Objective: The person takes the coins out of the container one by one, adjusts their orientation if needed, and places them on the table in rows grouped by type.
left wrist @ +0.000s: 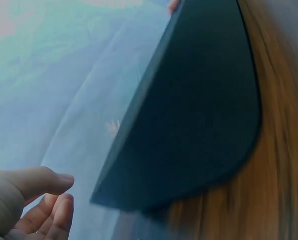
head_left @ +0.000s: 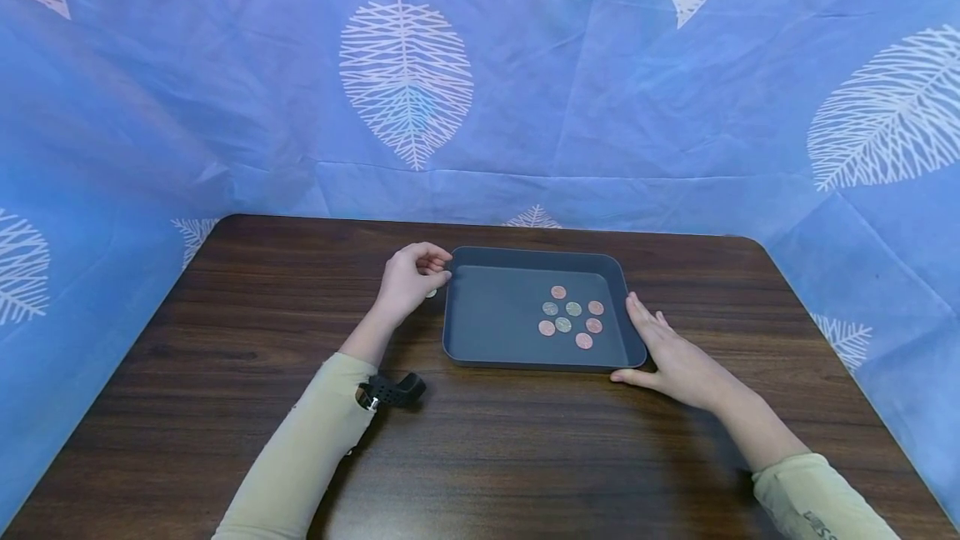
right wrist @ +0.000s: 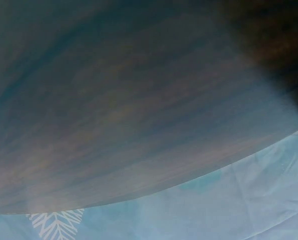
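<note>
A dark wooden table (head_left: 225, 407) carries everything, ringed at its far and side edges by a blue cloth (head_left: 615, 82) printed with white leaves. Toward the far edge of the table, about midway between its left and right edges, sits a shallow dark grey tray (head_left: 487, 319) with rounded corners. Inside it, in the right half and nearer the right wall than the left, lies a small cluster of coins (head_left: 572, 317), some copper-coloured and some paler, set close together in a rough ring and flat on the tray floor. The right hand (head_left: 671, 357) rests flat on the table with straight fingers laid along the tray's right wall near its near right corner, steadying it and holding nothing. The left hand (head_left: 411, 277) is at the tray's far left corner with its fingers curled in toward the thumb; a small pale round thing, perhaps another coin (head_left: 431, 293), shows just under the fingertips by the tray's left wall, but whether the hand pinches it or it lies on the table cannot be told. In the left wrist view the fingers (left wrist: 48, 182) appear loosely bent beside the tray's outer edge. The step in hand looks like gathering coins into the tray, with one more being brought at the left wall. The next move would call for lifting that piece over the low rim and setting it down near the cluster without nudging the tray.
</note>
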Demonstrator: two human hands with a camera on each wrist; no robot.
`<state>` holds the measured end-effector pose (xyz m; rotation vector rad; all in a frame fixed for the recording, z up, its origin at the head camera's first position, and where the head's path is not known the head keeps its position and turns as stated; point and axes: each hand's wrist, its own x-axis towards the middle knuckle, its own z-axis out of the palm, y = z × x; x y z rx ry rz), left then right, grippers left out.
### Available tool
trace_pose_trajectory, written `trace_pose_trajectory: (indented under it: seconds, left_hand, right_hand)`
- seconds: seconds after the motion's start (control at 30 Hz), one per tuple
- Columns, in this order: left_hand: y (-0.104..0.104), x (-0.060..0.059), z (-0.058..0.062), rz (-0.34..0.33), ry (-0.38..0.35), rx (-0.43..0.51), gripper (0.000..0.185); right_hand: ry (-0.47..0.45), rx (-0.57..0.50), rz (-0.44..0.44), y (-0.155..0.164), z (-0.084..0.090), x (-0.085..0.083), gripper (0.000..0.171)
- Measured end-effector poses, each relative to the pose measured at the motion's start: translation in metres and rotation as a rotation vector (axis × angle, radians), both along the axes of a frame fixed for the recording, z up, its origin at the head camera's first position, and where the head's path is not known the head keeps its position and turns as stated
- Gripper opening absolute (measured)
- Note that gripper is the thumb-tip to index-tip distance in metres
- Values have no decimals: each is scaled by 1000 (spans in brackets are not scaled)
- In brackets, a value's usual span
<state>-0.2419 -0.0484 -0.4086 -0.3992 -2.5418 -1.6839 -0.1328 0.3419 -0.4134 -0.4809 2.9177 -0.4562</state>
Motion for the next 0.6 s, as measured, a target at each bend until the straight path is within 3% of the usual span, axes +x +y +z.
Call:
trace_pose_trajectory:
  seconds: [0.4,0.6]
  left_hand:
    - [38,6,8,-141,-18,107,16]
    - [60,11,6,-193,-22,96,16]
  right_hand:
    - [-2,-7,0,0,0,-1,115]
    - [-3,-4,2,1,0,-1,115]
